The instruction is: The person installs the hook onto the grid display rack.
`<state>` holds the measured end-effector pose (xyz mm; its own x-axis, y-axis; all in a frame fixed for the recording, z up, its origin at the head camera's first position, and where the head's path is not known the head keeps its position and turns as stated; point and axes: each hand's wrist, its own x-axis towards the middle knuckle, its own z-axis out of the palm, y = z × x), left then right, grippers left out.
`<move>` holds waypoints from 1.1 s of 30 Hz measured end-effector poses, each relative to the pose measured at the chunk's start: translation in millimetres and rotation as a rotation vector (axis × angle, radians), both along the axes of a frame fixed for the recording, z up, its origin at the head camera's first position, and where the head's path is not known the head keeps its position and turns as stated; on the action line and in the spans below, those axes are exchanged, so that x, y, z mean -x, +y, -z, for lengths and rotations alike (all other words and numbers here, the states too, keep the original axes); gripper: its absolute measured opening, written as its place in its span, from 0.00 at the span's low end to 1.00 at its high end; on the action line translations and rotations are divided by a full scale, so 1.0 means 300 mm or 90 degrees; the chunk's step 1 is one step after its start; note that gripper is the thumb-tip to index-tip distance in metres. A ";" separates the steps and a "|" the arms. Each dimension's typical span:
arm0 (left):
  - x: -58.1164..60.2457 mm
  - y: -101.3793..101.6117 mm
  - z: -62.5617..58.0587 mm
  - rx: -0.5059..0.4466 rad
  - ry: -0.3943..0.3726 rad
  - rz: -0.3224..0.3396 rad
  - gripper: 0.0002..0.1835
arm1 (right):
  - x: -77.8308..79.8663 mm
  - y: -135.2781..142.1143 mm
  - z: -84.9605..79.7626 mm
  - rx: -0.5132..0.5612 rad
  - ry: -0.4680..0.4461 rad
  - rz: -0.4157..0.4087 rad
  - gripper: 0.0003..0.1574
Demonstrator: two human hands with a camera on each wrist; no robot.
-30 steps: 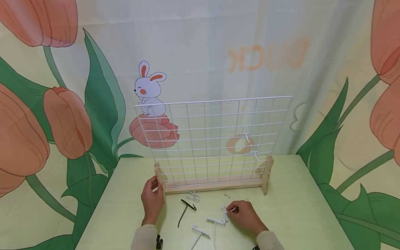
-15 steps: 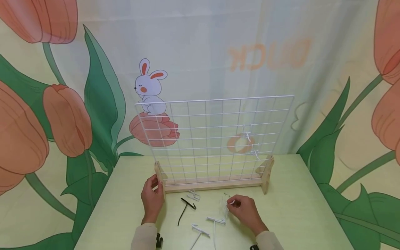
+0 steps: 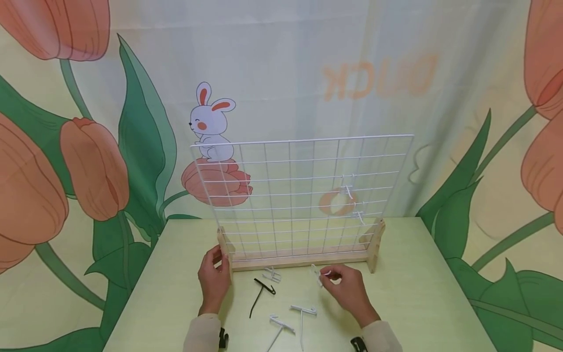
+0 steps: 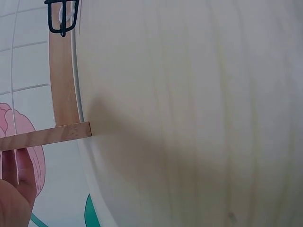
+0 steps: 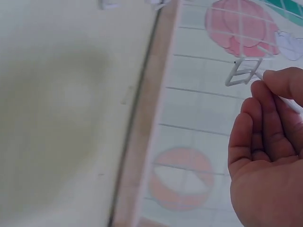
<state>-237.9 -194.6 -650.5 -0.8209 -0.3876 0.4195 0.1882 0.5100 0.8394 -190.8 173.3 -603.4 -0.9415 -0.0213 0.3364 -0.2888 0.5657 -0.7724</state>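
A white wire grid panel stands upright in a wooden stand. My left hand holds the stand's left foot; in the left wrist view its fingers touch the wood. Between thumb and fingertips, my right hand pinches a white wire hook by its prong, in front of the grid and apart from it. Its squarish wire back faces left, away from the palm. Two white hooks hang on the grid's right side, an upper hook and a lower hook.
On the table lie a black hook, a small white hook near the stand's base, and two long white hooks, one left and one right. A printed curtain hangs behind.
My right hand has lifted the white hook off the spot beside the long white hooks and carried it forward, toward the grid. The left hand stays at the stand's foot.
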 end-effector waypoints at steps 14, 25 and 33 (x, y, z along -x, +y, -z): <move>-0.003 0.011 -0.015 0.003 -0.015 -0.003 0.18 | -0.018 -0.029 -0.167 0.014 0.115 -0.022 0.10; -0.006 0.010 -0.014 0.007 -0.022 -0.002 0.18 | -0.001 -0.050 -0.302 0.035 0.199 -0.025 0.09; -0.009 0.007 -0.013 0.005 -0.029 0.003 0.17 | 0.013 -0.076 -0.394 0.040 0.268 -0.012 0.09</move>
